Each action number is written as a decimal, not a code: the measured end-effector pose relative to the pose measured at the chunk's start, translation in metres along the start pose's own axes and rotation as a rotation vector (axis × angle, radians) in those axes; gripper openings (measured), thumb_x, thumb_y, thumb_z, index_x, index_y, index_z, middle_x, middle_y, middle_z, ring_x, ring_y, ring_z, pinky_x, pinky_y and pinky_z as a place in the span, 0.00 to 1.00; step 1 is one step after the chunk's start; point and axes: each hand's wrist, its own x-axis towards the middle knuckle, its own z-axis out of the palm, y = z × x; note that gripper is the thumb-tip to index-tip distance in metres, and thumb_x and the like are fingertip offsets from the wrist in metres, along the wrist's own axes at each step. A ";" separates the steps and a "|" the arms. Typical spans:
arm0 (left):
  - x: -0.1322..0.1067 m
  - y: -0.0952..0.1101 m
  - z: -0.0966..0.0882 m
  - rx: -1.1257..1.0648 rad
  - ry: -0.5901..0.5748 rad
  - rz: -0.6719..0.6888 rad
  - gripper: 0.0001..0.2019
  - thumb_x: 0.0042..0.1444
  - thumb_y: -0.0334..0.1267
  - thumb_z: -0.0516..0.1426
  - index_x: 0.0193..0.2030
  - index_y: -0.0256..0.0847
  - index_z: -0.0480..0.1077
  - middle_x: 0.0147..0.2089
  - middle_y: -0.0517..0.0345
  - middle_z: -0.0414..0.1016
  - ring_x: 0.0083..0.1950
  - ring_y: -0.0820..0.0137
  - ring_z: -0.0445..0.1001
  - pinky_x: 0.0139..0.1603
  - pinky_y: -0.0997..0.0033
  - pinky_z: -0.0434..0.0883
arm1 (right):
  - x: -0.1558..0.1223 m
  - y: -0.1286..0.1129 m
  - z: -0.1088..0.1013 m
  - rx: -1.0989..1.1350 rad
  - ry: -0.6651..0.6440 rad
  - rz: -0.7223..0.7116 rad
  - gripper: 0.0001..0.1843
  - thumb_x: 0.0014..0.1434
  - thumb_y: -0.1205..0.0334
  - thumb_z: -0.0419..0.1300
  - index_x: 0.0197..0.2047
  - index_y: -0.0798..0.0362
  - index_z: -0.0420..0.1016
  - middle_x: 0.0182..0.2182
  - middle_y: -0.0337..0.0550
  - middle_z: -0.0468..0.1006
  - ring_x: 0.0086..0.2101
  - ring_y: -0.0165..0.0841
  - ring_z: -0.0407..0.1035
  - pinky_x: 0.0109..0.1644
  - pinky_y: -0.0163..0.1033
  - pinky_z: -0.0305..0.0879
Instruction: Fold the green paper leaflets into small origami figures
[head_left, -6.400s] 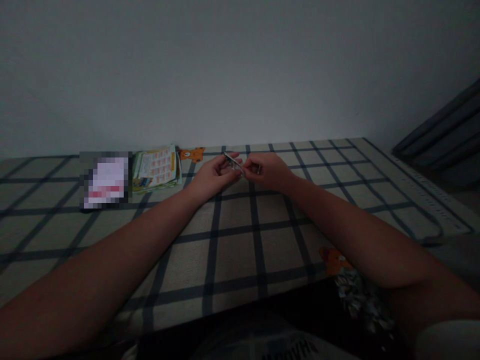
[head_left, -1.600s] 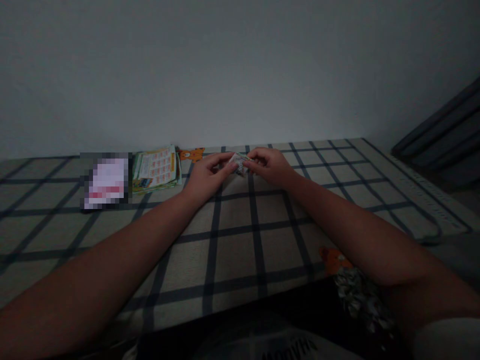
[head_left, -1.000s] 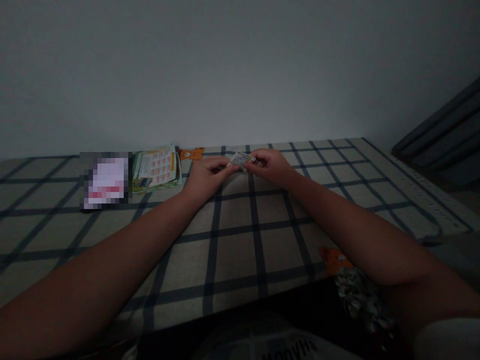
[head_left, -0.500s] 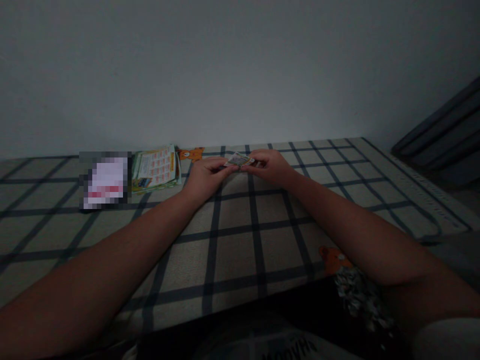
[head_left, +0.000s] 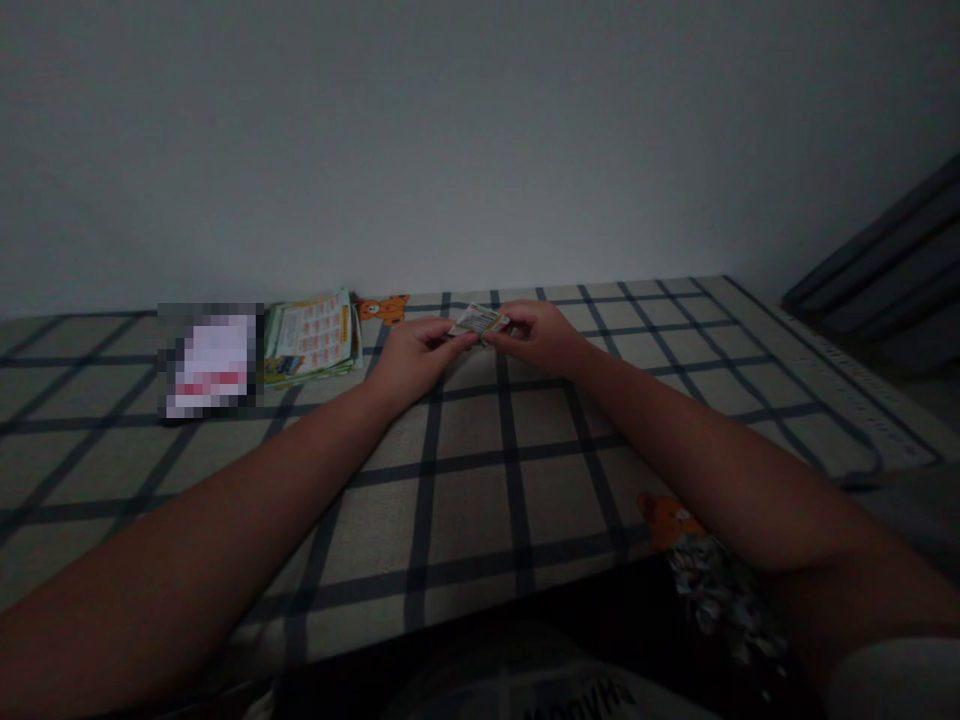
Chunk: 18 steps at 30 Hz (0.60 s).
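Both arms reach forward over a checked cloth in dim light. My left hand and my right hand meet near the far edge and pinch a small folded printed paper between their fingertips. The paper is held almost flat, a little above the cloth. Each hand has its fingers closed on one side of the paper.
A stack of printed green and orange sheets lies to the left of my hands, next to a blurred-out patch. A plain wall rises right behind the cloth. A patterned bundle sits by my right forearm. Dark fabric hangs at the right.
Earlier the hands held a thin, edge-on strip; since then the paper has been folded and turned to lie flat between the fingertips. The hands stayed in the same place.
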 end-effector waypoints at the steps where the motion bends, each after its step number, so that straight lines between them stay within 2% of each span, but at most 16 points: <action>1: 0.000 0.000 0.000 -0.010 -0.005 -0.001 0.14 0.59 0.50 0.64 0.31 0.42 0.81 0.27 0.59 0.79 0.29 0.69 0.74 0.30 0.70 0.67 | 0.000 -0.001 0.000 -0.003 -0.001 0.006 0.17 0.64 0.49 0.62 0.36 0.56 0.77 0.30 0.41 0.75 0.31 0.30 0.64 0.36 0.37 0.59; 6: 0.000 0.000 0.000 -0.050 -0.045 -0.018 0.14 0.58 0.51 0.65 0.37 0.43 0.83 0.36 0.55 0.84 0.38 0.65 0.79 0.39 0.67 0.73 | 0.000 -0.003 0.000 -0.018 0.004 0.039 0.12 0.63 0.55 0.62 0.35 0.56 0.75 0.28 0.39 0.74 0.29 0.28 0.61 0.34 0.36 0.57; 8: 0.000 -0.001 0.000 -0.032 -0.042 -0.046 0.14 0.57 0.51 0.65 0.37 0.41 0.83 0.35 0.54 0.84 0.38 0.64 0.79 0.41 0.66 0.73 | 0.000 -0.004 0.000 -0.037 0.002 0.029 0.12 0.62 0.55 0.62 0.34 0.56 0.76 0.28 0.39 0.73 0.29 0.28 0.61 0.34 0.35 0.57; 14: -0.001 -0.003 0.000 0.023 0.020 -0.138 0.15 0.54 0.51 0.67 0.32 0.40 0.82 0.30 0.56 0.81 0.33 0.66 0.76 0.36 0.67 0.70 | 0.002 -0.002 0.001 0.034 0.017 0.028 0.17 0.62 0.49 0.63 0.34 0.56 0.75 0.28 0.40 0.75 0.29 0.29 0.65 0.35 0.35 0.61; 16: -0.001 -0.001 0.000 0.015 0.033 -0.149 0.15 0.54 0.51 0.67 0.31 0.40 0.81 0.29 0.56 0.81 0.33 0.65 0.76 0.36 0.67 0.70 | 0.002 0.000 0.004 0.110 0.034 0.055 0.19 0.59 0.46 0.66 0.34 0.54 0.72 0.29 0.39 0.75 0.30 0.29 0.67 0.35 0.35 0.63; 18: -0.001 0.002 0.001 -0.002 0.036 -0.154 0.14 0.54 0.50 0.67 0.31 0.39 0.81 0.29 0.56 0.81 0.33 0.65 0.76 0.37 0.67 0.71 | 0.002 0.001 0.006 0.264 0.079 0.087 0.24 0.55 0.42 0.69 0.39 0.52 0.69 0.31 0.39 0.76 0.31 0.29 0.69 0.34 0.34 0.65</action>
